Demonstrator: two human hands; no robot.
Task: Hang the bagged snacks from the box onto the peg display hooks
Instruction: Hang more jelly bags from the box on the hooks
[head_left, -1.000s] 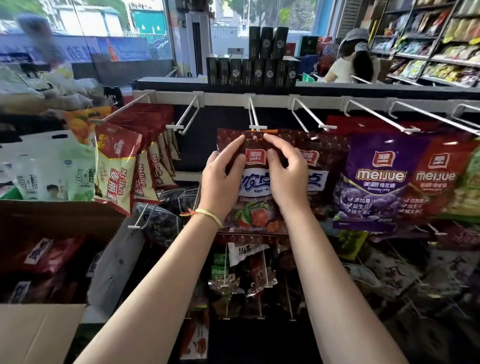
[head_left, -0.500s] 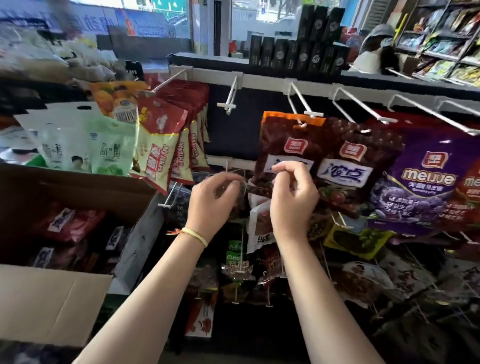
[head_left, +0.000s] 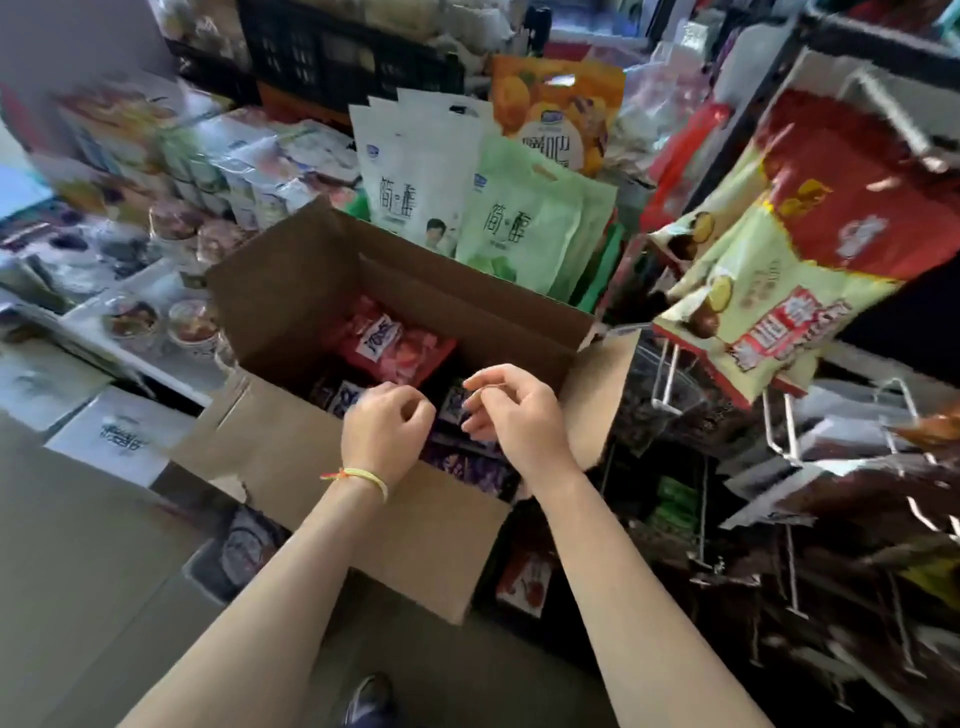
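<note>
Bagged snacks (head_left: 390, 347) lie inside the open cardboard box (head_left: 291, 280), a red bag on top and darker purple ones nearer the front flap. Both hands hover just above them, the left hand (head_left: 385, 427) and right hand (head_left: 511, 411) each with loosely curled fingers grasping nothing. To the right, red-and-yellow bags (head_left: 769, 312) hang on white peg hooks (head_left: 667, 384)
</note>
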